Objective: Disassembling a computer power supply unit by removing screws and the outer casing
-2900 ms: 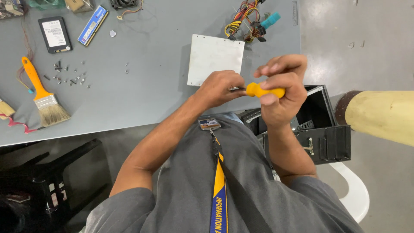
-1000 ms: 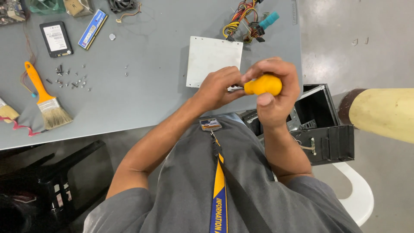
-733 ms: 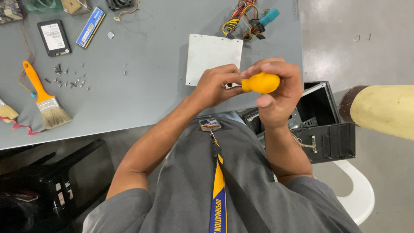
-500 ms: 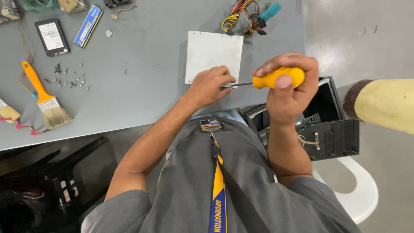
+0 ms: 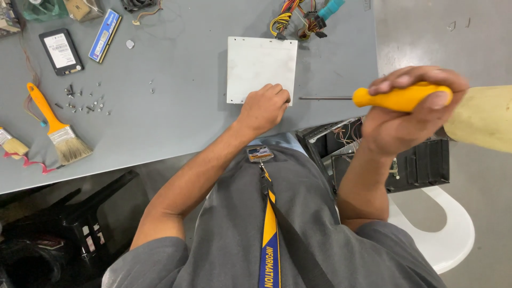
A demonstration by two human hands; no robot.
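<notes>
Fingers (image 5: 413, 80) of right hand (image 5: 405, 114) wrapped tight round orange-handled screwdriver (image 5: 373, 97), shaft level, tip aimed left over table (image 5: 176, 122) edge. Left hand (image 5: 263, 108) curled shut at pale metal plate (image 5: 261, 69), contents hidden. Open black computer case (image 5: 373, 154) sits off table beside lap; plate already off, loose screws (image 5: 85, 101) lie by brush (image 5: 53, 125). Versus half a second ago: hands now apart, screwdriver drawn right, left hand dropped to plate.

Bare tabletop (image 5: 176, 114) btwn plate (image 5: 261, 69) & screws (image 5: 85, 101); wire bundle (image 5: 298, 18) prob. blocks behind.
</notes>
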